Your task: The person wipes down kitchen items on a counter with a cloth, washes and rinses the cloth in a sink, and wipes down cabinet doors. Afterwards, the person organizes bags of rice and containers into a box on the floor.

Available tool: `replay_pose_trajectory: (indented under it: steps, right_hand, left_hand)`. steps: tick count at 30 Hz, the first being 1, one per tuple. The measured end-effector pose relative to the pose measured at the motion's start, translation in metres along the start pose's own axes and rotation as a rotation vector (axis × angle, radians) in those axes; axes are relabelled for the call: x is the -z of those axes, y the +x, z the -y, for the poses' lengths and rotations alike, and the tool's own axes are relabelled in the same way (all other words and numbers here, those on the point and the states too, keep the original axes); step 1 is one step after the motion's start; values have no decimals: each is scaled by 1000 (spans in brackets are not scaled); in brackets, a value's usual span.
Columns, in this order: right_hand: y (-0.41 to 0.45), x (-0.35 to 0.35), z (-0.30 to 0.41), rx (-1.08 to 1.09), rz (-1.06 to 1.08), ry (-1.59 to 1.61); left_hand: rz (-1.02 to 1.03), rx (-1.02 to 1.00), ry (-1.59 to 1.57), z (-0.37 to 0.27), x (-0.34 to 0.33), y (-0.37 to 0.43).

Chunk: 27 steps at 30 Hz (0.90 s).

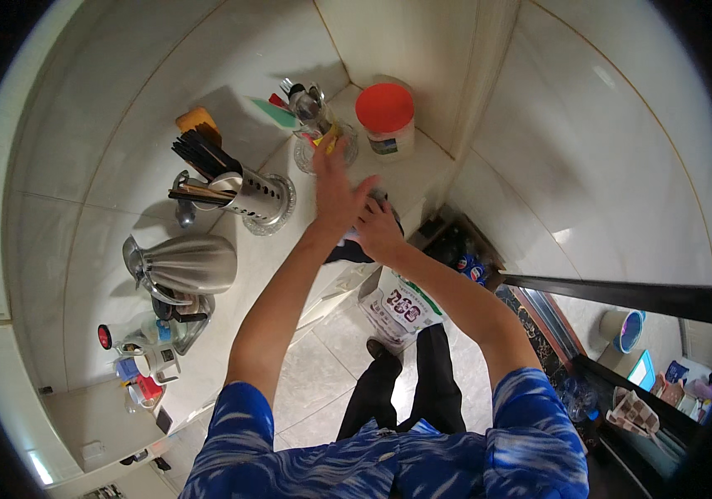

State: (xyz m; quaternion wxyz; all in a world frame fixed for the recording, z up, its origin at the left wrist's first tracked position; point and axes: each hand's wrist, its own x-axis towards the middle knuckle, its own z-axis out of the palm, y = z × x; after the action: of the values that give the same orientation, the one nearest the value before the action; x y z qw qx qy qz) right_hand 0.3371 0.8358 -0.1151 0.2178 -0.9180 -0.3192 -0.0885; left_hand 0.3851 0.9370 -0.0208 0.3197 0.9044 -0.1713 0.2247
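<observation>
My left hand, blurred, reaches over the counter with fingers extended and thumb spread. Its fingertips overlap the front of a clear glass holder of spoons, forks and a green-bladed utensil; contact cannot be told. Lower and to the right, my right hand has its fingers curled over a dark item at the counter's front edge. Both hands largely cover that item, so its kind is unclear. A tub with a red lid stands in the corner behind the hands.
A perforated steel chopstick holder and a steel jug stand left. Beyond them is a metal tray with cups and bottles. A printed bag stands below the counter, near Pepsi bottles. A dark-framed doorway lies right.
</observation>
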Motion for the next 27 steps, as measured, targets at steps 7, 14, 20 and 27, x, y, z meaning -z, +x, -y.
replay_pose_trajectory:
  steps: [7,14,20,27]
  right_hand:
    - [-38,22,-50,-150,-51,-104]
    - [-30,31,-123,-640,-562,312]
    - [23,54,-125,-712,-53,500]
    - [152,-12,-173,-128,-88,6]
  left_hand:
    - [201,57,351,-51,-34,90]
    - [240,27,342,-44,-36,95]
    - [272,124,425,-60,6,36]
    - [223,48,351,-62,17,-1]
